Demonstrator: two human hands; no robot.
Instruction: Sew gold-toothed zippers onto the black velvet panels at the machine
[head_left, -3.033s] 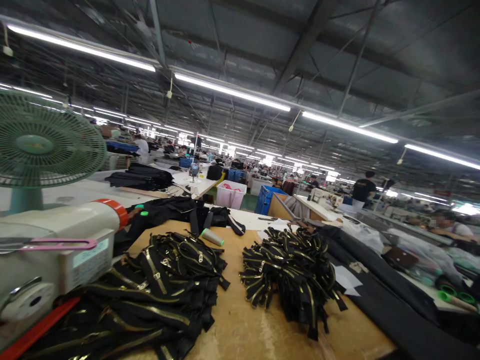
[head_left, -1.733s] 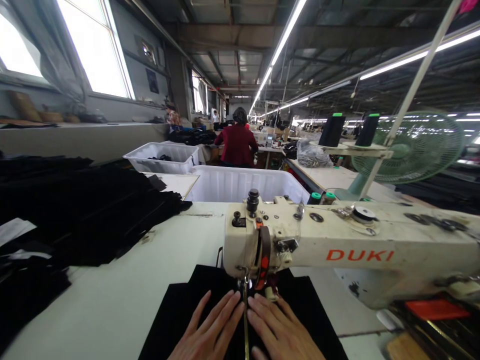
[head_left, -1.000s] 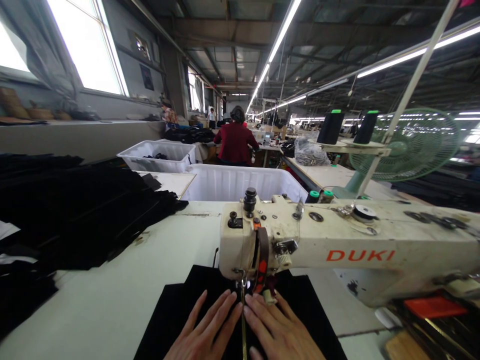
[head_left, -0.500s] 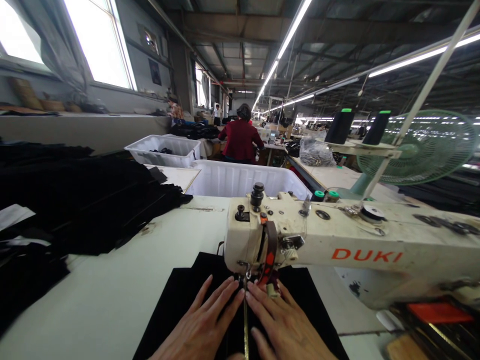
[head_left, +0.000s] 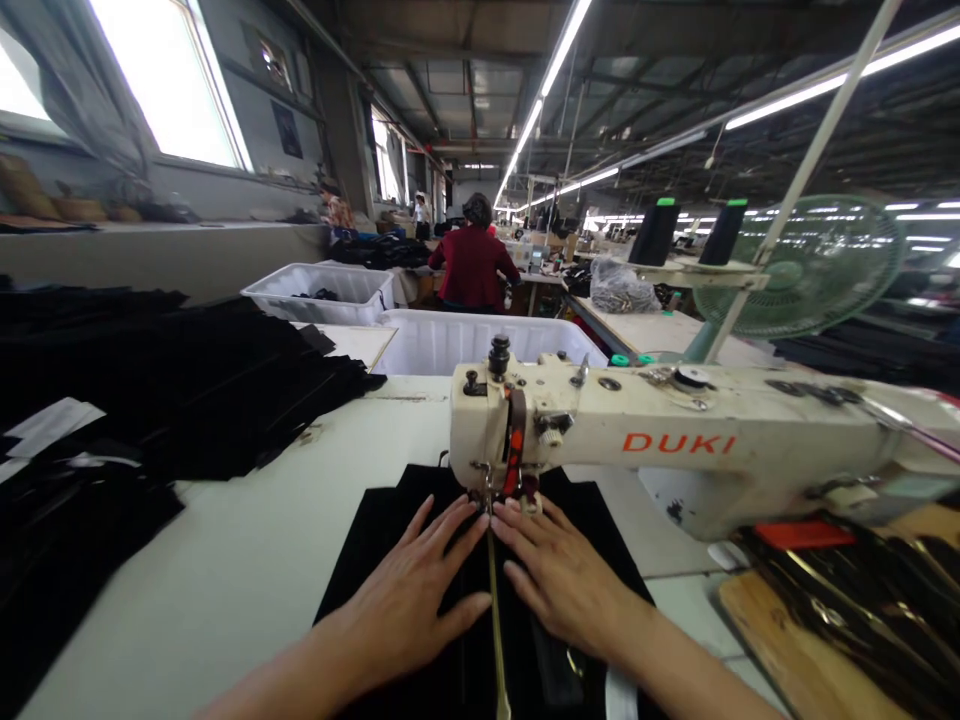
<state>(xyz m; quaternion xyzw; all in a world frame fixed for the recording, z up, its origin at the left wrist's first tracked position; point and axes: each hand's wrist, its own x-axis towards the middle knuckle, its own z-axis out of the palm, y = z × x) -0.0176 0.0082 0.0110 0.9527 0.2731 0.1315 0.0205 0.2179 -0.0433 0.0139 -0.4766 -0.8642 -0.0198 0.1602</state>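
Note:
A cream DUKI sewing machine [head_left: 675, 445] stands on a white table [head_left: 247, 560]. Under its needle lies a piece of black fabric [head_left: 375, 545] with a gold zipper [head_left: 495, 610] running toward me. My left hand [head_left: 409, 595] lies flat on the fabric left of the zipper, fingers spread, fingertips near the presser foot. My right hand [head_left: 559, 575] lies flat on the right side of the zipper, fingertips just below the needle.
A large heap of black fabric pieces [head_left: 150, 390] covers the left of the table. White plastic bins [head_left: 450, 340] stand behind the machine. A green fan [head_left: 802, 265] and thread cones [head_left: 656, 230] are at the right. Black zippers [head_left: 862, 600] lie at lower right. A person in red [head_left: 474, 265] sits ahead.
My view swung from the zipper piles at the right to the machine. Since then it tilted down, showing more of both forearms; my hands stay flat beside the zipper.

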